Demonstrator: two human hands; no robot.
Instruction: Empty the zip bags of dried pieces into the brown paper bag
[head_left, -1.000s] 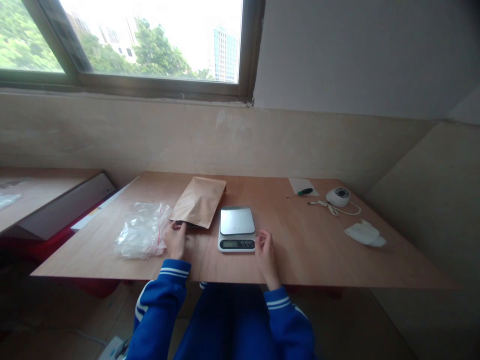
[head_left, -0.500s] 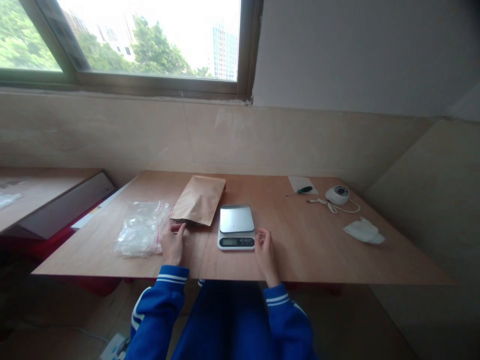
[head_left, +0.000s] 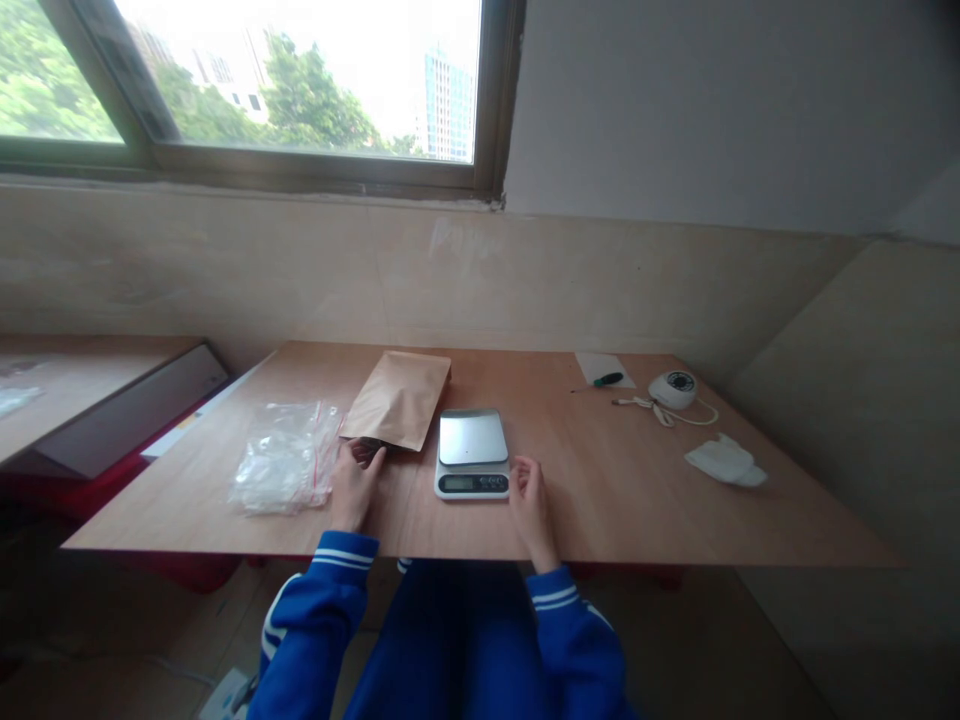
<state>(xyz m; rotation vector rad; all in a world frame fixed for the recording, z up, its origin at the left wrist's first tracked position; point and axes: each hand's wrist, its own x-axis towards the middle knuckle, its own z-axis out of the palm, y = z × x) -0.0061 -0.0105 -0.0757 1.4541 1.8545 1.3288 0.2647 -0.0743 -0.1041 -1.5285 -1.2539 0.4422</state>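
Observation:
A brown kraft paper bag (head_left: 401,400) lies on the wooden table with its mouth toward me; the contents do not show clearly. My left hand (head_left: 356,485) is at that mouth, thumb and fingers apart, some fingertips lost in the dark opening. A white digital kitchen scale (head_left: 472,450) sits in front of me, nothing on its silver plate. Beside its lower right corner rests my right hand (head_left: 531,505), fingers curled in with nothing seen in them. It is very close to the scale; whether it touches is unclear.
Clear zip bags (head_left: 281,460) lie in a pile left of my left hand. Toward the right are a screwdriver (head_left: 609,379) on white paper, a white dome camera (head_left: 673,390) with its cable, and a crumpled white wrapper (head_left: 725,461). The table's front edge (head_left: 465,560) runs before my lap.
My left hand has shifted slightly right along the mouth of the paper bag, its thumb further from the fingers. The right hand and the scale stay put.

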